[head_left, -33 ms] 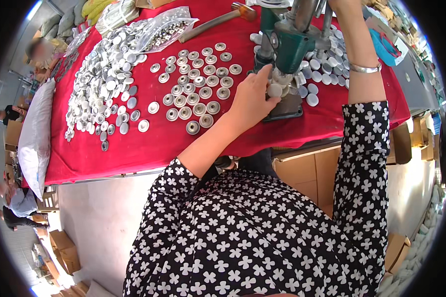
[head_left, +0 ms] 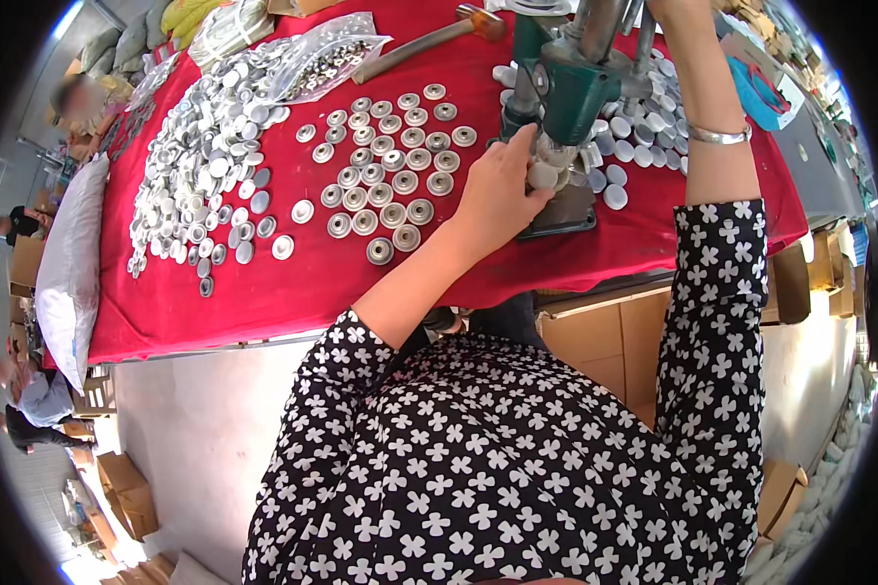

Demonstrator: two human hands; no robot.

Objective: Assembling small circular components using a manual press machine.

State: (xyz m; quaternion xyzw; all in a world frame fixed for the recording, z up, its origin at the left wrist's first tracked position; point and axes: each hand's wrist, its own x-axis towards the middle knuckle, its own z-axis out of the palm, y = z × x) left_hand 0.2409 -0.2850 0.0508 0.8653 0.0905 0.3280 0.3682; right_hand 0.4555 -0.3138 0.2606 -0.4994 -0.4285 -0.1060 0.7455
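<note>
At the base of a green hand press [head_left: 568, 102], my left hand [head_left: 498, 190] has its index finger and thumb closed around a pale round button cap [head_left: 542, 175], right below the press head. My right arm reaches up along the press's right side. Only the lower part of my right hand [head_left: 678, 10] shows at the top edge; its fingers are cut off, so its grip is hidden. Left of my left hand, several ringed metal discs [head_left: 392, 215] lie spread on the red cloth [head_left: 263, 312]. More pale caps [head_left: 644, 146] are heaped behind and right of the press.
A large pile of silver caps [head_left: 200, 146] covers the cloth's left part. Beyond it lie a clear bag of small metal parts [head_left: 327, 63] and a wooden-handled hammer [head_left: 429, 44]. A white sack [head_left: 71, 263] leans at the left table edge. An open cardboard box [head_left: 595, 341] stands below.
</note>
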